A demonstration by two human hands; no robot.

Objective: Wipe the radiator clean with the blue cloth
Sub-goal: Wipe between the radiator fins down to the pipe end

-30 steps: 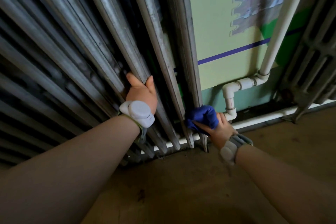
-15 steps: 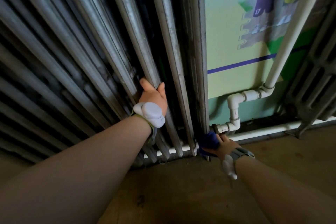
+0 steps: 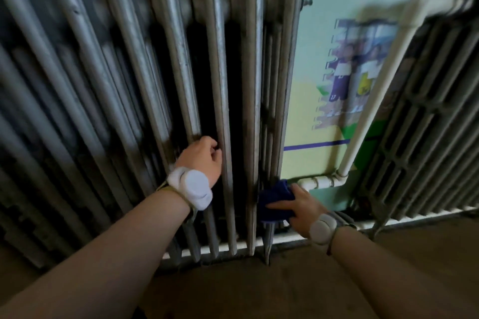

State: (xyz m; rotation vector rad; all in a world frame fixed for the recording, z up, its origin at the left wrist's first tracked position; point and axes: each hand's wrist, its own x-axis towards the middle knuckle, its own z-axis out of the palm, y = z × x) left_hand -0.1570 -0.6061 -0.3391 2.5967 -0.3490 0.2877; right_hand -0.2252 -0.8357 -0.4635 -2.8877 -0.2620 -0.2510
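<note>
The right hand (image 3: 303, 208), gripping the blue cloth (image 3: 276, 201), had risen slightly up the radiator's (image 3: 220, 80) right end. The left hand (image 3: 202, 159) still held a column, so wiping seemed ongoing.

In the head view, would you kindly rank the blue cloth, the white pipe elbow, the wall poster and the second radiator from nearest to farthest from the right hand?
1. blue cloth: held in the right hand, against the radiator's end column.
2. white pipe elbow: up and to the right, by the wall.
3. wall poster and second radiator: both farther; too close to call.
</note>
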